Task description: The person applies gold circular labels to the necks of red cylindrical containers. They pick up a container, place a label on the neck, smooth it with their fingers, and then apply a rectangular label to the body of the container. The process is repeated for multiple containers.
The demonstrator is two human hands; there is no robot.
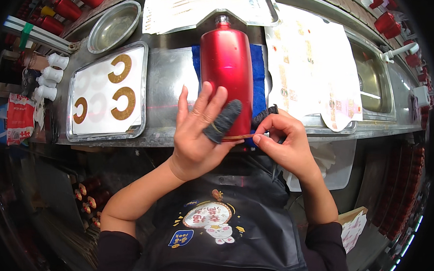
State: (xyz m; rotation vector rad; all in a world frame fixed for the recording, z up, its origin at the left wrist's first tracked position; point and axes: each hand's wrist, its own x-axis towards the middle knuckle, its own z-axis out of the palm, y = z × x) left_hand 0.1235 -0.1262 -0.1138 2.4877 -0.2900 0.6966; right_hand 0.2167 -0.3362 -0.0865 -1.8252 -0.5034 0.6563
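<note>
A: ok so which way is that red bottle facing? Clock centred on it pls.

B: Lying down, neck out to 12, maybe a hair toward 11, base at 6 on the wearer's side. Long axis is basically 12 to 6. It's over a blue cloth on the metal counter, neck end by a grey notched support.

A: And the look?

B: Glossy metallic red, pale streaks of light on the body, shoulders rounding into a clear, shiny neck. A thin brown strip crosses near the base, running 9 to 3.

A: Hands?

B: Left hand comes in from 7, fingers fanned apart, dark-sleeved index laid on the bottle, thumb along the base. Can't tell how hard it presses. Right hand, at about 5, has thumb and index pinched on the strip's end.

A: Anything around it?

B: Tray with three gold C-shaped pieces at 9, steel bowl at 10, printed sheet at 3.
</note>
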